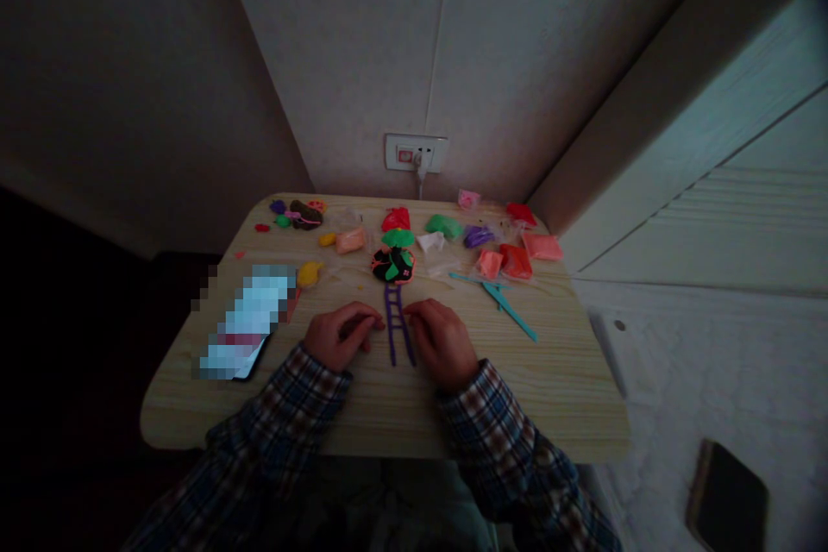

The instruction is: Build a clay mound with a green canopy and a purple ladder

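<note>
A purple clay ladder (399,329) lies flat on the small wooden table (530,379), running from my hands up to a black, green and pink clay figure (393,263). My left hand (340,336) rests curled on the table with its fingertips pinched at the ladder's left rail. My right hand (443,341) rests curled on the ladder's right side, fingers bent down against the rail. Both sleeves are plaid.
Clay lumps and packets in red, green, orange, purple, white and yellow (446,227) lie scattered across the table's far half. Teal plastic modelling tools (501,297) lie at right. A phone (249,323) lies at left. A wall socket (415,153) is behind; another phone (728,500) lies at the lower right.
</note>
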`<state>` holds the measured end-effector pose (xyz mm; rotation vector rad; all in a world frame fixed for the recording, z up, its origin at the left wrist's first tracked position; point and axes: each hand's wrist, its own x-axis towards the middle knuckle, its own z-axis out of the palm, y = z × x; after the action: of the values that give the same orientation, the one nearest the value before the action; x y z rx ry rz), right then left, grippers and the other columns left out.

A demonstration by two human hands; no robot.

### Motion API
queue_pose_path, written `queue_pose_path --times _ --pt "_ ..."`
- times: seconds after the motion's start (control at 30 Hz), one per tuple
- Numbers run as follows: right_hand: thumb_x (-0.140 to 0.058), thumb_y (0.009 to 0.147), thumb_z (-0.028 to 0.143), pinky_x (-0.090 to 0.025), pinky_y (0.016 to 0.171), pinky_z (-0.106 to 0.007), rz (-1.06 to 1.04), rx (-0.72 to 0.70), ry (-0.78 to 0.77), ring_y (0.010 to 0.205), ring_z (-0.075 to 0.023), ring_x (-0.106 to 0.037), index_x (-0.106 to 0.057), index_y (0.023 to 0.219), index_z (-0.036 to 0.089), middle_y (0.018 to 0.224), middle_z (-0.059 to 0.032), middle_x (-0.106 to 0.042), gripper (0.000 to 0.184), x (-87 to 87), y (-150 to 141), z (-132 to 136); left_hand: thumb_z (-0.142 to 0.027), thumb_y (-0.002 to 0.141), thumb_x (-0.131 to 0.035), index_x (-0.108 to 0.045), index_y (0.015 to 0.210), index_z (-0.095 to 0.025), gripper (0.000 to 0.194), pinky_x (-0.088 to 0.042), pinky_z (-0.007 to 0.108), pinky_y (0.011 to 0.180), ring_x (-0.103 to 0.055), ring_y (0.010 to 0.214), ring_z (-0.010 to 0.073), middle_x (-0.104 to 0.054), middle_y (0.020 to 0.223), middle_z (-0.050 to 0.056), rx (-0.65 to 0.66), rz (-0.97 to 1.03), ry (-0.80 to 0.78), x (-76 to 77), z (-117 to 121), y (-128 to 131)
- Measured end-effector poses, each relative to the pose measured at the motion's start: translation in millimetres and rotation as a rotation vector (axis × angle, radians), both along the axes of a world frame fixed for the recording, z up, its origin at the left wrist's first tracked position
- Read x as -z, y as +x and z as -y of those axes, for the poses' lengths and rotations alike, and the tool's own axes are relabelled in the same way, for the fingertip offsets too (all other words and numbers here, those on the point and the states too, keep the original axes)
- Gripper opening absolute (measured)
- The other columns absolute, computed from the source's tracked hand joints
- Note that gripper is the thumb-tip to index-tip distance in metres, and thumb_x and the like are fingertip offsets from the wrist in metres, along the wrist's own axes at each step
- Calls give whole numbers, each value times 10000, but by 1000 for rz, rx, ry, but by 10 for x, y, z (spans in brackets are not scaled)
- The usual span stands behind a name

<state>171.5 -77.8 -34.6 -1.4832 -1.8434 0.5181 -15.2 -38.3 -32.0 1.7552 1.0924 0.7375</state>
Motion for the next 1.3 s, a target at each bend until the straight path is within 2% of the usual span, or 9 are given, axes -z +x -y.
queue_pose_path --times 0.37,0.57,0.7,0.97,1.3 --pt "-451 783 91 -409 747 -317 44 -146 98 834 -188 -512 -670 888 175 867 -70 -578 257 -9 -3 22 -301 845 -493 -592 889 -141 193 -505 191 507 -604 516 102 -700 830 56 31 -26 8 -60 2 1" --pt "-455 747 64 -414 737 -309 49 -96 63 821 -185 -504 -680 811 176 852 -67 -565 259 12 14 13 -298 853 -474 -616 890 -142 214 -497 194 507 -601 509 102 -693 817 52 98 -40 63 -65 20 3" --pt "-451 746 61 -413 742 -313 36 -80 73 819 -186 -498 -682 798 168 839 -72 -561 260 21 17 10 -282 851 -476 -639 873 -150 210 -481 186 499 -596 485 98 -678 702 22 152 -81 93 -61 34 19" --pt "-431 807 96 -416 742 -311 14 -88 85 830 -184 -508 -657 881 171 858 -72 -573 250 1 -7 14 -268 849 -480 -628 877 -164 183 -479 179 506 -596 486 89 -697 753 12 134 -73 97 -72 48 23" --pt "-523 851 191 -395 745 -319 137 -96 54 855 -186 -510 -642 883 181 895 -63 -576 123 -22 -26 -1 -289 849 -476 -612 871 -159 190 -489 185 496 -602 488 99 -699 763 26 127 -74 93 -53 35 16"
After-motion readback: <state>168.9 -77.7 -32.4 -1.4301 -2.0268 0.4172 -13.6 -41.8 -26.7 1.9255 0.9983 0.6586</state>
